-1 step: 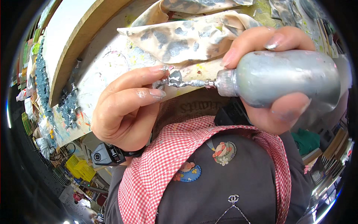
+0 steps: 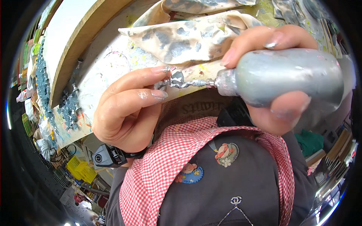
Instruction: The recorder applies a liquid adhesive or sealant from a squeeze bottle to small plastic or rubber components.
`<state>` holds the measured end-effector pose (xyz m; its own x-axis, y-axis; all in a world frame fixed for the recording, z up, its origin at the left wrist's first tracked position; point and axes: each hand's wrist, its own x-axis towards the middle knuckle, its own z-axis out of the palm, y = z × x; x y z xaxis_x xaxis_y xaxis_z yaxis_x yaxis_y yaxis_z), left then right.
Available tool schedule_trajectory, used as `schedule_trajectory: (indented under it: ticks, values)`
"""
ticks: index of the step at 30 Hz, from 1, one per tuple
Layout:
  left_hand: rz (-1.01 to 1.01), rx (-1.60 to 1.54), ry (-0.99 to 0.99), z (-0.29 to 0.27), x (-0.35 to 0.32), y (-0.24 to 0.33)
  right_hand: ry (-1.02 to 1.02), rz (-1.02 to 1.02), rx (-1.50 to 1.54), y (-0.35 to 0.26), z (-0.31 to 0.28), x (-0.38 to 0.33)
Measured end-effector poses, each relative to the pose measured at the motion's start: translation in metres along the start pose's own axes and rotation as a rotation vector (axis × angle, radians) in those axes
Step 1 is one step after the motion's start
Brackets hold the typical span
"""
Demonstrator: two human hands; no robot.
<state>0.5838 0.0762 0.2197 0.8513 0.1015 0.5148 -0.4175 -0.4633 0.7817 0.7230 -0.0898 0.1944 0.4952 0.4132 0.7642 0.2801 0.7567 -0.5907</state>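
My right hand wraps round a soft squeeze bottle full of silver-grey paint, tipped on its side with its ribbed cap and thin nozzle facing left. Silver paint coats the nozzle. My left hand pinches a small silver-coated piece between its fingertips, with paint smeared on the nails. The nozzle's end lies close to this piece; whether they touch, I cannot tell. Most of the piece is hidden by my fingers. Beyond both hands lies a crumpled cream cloth with grey blotches.
A curved-looking wooden board edge runs along the left of the paint-stained white table. Small grey-blue pieces are heaped near it. A yellow crate stands below at the left. A black device is strapped to my left wrist.
The squeeze bottle and my right hand have shifted slightly left, toward my left hand. My left hand has stayed in place.
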Motion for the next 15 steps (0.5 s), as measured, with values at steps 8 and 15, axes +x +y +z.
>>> schedule_trajectory:
  ticks: [8,15]
  values:
    - [-0.084,0.066,0.079,0.005,-0.002,0.009,0.003,-0.043,-0.033,0.001,0.004,-0.003]
    - [-0.154,0.019,0.099,0.005,0.001,0.012,0.017,0.004,0.001,-0.01,0.01,0.007]
